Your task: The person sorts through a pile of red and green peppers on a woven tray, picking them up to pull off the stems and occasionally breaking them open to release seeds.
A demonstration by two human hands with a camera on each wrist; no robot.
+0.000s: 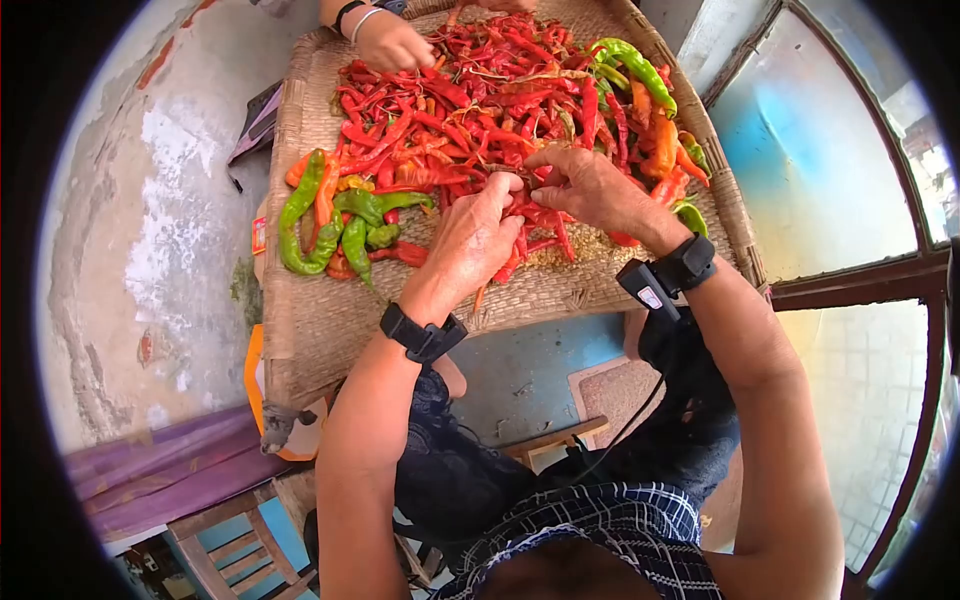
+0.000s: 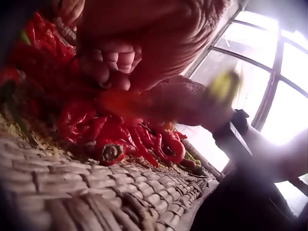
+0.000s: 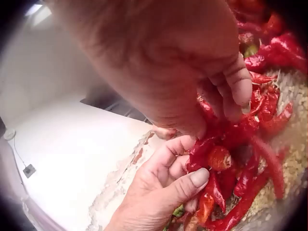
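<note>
Red peppers [image 1: 440, 130] lie heaped on a woven tray [image 1: 350, 320]. At the near side of the heap, my left hand [image 1: 470, 240] has its fingers curled; in the right wrist view the left hand [image 3: 163, 183] grips a red pepper [image 3: 199, 151] between thumb and fingers. My right hand [image 1: 595, 195] is just right of it, palm down, its bent fingers reaching into the peppers; in the right wrist view the right hand [image 3: 168, 62] has its fingertips against red peppers, and whether it pinches one is hidden.
Green peppers [image 1: 355, 225] lie at the tray's left, more green ones [image 1: 640, 75] at the upper right. Another person's hand [image 1: 392, 42] touches the far part of the heap. A wall [image 1: 160, 200] stands left, a window [image 1: 810, 150] right. Yellow seeds [image 1: 575, 250] lie near the front edge.
</note>
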